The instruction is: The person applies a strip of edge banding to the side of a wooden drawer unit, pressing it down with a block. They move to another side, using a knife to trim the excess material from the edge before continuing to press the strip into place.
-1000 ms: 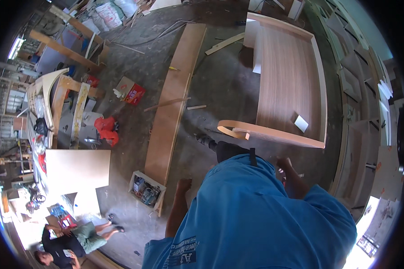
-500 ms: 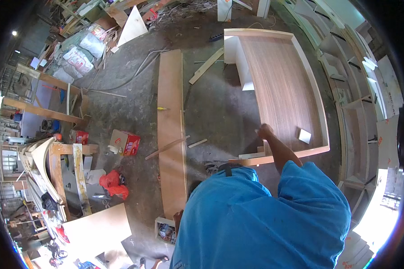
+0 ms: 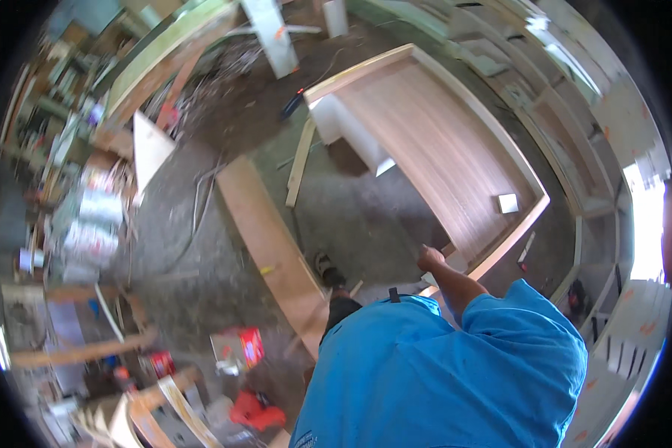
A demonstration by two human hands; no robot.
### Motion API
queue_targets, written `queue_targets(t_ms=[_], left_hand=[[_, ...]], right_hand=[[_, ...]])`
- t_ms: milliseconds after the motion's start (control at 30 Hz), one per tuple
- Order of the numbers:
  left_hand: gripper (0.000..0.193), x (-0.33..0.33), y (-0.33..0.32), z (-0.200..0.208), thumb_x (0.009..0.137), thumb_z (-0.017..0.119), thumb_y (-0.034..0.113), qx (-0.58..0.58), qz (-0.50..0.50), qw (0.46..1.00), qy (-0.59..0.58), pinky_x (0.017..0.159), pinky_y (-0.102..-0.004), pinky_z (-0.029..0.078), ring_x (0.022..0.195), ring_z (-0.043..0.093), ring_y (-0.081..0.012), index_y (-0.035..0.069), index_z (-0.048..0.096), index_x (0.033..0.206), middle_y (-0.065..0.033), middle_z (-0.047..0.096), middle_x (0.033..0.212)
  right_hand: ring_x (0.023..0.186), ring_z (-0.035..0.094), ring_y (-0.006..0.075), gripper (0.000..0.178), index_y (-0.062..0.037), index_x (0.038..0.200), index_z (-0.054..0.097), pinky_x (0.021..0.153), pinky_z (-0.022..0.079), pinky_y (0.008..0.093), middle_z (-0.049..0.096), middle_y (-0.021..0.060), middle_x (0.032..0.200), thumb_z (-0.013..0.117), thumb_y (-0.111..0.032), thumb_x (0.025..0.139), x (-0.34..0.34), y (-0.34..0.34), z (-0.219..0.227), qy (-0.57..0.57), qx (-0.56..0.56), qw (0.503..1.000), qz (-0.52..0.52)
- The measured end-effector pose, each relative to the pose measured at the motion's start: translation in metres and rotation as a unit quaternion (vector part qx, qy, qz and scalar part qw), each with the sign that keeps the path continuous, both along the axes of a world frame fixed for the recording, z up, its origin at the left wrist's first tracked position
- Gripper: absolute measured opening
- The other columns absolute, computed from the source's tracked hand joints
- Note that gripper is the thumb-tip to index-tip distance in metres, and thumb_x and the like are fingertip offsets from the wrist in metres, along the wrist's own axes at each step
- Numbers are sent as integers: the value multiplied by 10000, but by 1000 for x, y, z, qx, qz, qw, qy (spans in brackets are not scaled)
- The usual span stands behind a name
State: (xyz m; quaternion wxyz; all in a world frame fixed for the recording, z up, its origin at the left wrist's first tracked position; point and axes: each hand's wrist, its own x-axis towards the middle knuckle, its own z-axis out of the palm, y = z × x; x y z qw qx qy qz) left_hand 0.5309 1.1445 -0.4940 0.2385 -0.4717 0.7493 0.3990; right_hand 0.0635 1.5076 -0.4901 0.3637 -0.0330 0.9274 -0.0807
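Observation:
My right hand (image 3: 431, 259) is closed near the front corner of a large wood-grain panel unit (image 3: 433, 142), which has a raised pale rim and white boards under its left side. Whatever the fingers hold, if anything, is too small to make out. On the panel, near its right end, lies a small white block (image 3: 507, 203). At the left edge of my blue shirt only a skin-toned sliver of my left hand or arm (image 3: 308, 375) shows; its fingers are hidden.
A long brown board (image 3: 257, 231) lies on the floor, with a yellow-handled tool (image 3: 267, 270) on it. A wood strip (image 3: 301, 160) lies beside the unit. My foot (image 3: 325, 269) stands between board and unit. Shelving frames (image 3: 552, 127) line the right. A red-and-white carton (image 3: 239, 349) sits left.
The whole view has turned, so the unit and board now lie slanted. My right hand stays closed near the unit's front corner. My leg and foot have come into sight beside the board.

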Motion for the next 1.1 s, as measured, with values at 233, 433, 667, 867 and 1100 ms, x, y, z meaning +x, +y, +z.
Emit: queue_targets(t_ms=[233,433,667,867,1100], left_hand=[[390,-183,-260,14,1023,519,368,5,-111,994,-1,537,-371,530,608,663,-213,26,647,887,-106,677,719],[412,-378,-412,56,1034,525,376,70,-26,997,18,507,-341,511,579,648,-194,10,633,879,-101,664,706],[327,-555,-452,64,987,637,314,133,-100,979,121,512,-334,495,601,626,-189,38,587,819,-97,638,724],[402,-637,-498,15,987,572,374,65,-329,940,65,589,-415,516,647,645,-251,18,621,807,-161,650,752],[487,-698,-576,0,984,488,410,-48,-400,905,140,692,-495,527,726,687,-352,-8,678,824,-242,678,800]], right_hand=[[952,731,320,408,-58,1101,747,824,587,454,740,204,1046,704,-215,727,14,-28,-8,-86,-10,976,-200],[909,735,291,171,-110,809,796,745,599,439,763,115,903,655,-205,795,-76,-151,-35,77,46,973,213],[966,731,300,191,-73,873,803,821,599,423,768,115,975,684,-186,776,-150,-277,-30,42,-15,999,17],[952,729,317,200,-131,896,801,780,602,439,748,144,1006,678,-209,759,-178,-307,-52,63,-68,974,-208],[823,753,238,365,-37,867,765,723,620,401,761,130,922,613,-361,940,-385,-376,13,-120,-47,919,-372]])
